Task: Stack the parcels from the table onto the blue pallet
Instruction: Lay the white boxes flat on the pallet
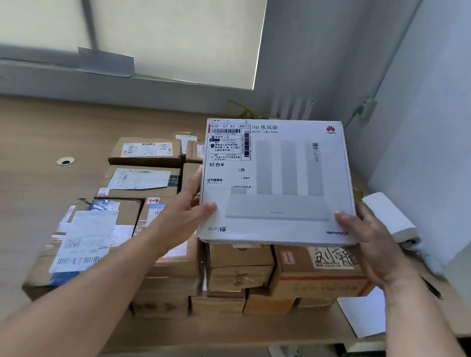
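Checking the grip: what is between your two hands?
Head view: the white box, over the brown parcels, spans the gap; the left hand holds its left edge, the right hand its lower right corner.

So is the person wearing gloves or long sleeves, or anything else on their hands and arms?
No. The left hand and right hand are bare, with no gloves and no rings that show. The left arm and right arm are bare too, as far up as the picture goes: no sleeves, no watch, no bracelet.
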Motion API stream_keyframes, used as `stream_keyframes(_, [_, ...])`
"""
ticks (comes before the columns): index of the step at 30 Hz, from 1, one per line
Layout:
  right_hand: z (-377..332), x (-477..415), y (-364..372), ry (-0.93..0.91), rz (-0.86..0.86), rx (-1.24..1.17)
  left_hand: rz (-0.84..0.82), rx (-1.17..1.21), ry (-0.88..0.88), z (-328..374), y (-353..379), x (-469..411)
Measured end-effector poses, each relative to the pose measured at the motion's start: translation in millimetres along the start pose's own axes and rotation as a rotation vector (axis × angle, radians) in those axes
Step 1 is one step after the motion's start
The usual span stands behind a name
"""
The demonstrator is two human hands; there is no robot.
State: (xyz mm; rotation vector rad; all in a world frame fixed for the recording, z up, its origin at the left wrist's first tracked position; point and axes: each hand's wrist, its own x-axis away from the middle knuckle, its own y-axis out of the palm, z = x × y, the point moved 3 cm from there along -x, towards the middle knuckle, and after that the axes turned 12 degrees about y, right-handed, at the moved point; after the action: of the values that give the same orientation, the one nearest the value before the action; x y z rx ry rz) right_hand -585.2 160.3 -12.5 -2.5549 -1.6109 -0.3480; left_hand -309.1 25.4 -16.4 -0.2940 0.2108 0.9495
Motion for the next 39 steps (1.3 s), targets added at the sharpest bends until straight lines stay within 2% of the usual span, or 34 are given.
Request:
stream_keyframes(2, [-3.5, 0.9, 13.0, 0.012, -0.079, 0.042, -0.005, 0.002, 0.032, 3.1, -22.5, 2.4])
stream_keyframes(6, [-11.6, 0.2, 52.5, -0.002, -0.125, 0.177, 0.005, -0.022, 0.087, 12.6, -72.3, 13.3])
stream_keyframes(14, [-17.9, 6.2, 188.5, -0.101, -0.234, 0.185, 0.146, -0.104, 0.099, 23.8, -197.7, 61.4])
stream_keyframes(19, [-18.4, 3.6, 280.6, -0.096, -0.326, 0.183, 0.35, -0.284, 0.08, 27.5, -292.4, 106.7])
stream_keyframes(22, [-17.6, 3.0, 339.3, -0.11, -0.386, 0.159, 0.506, -0.404, 0.05, 22.6, -346.9, 138.1])
stream_keyframes(28, [-4.9, 5.7, 452.3, -0.075, -0.479, 0.119, 0.638, -0.634, -0.05, 14.4, -440.2, 196.6])
stream_keyframes(34, [29.6, 10.3, 547.2, -0.015, -0.551, 0.143, 0.639, -0.848, -0.222, -6.3, -517.8, 260.5])
stream_keyframes(39, [60.6, 12.0, 603.3, 0.079, -0.583, 0.143, 0.649, -0.903, -0.358, -20.6, -555.8, 303.4])
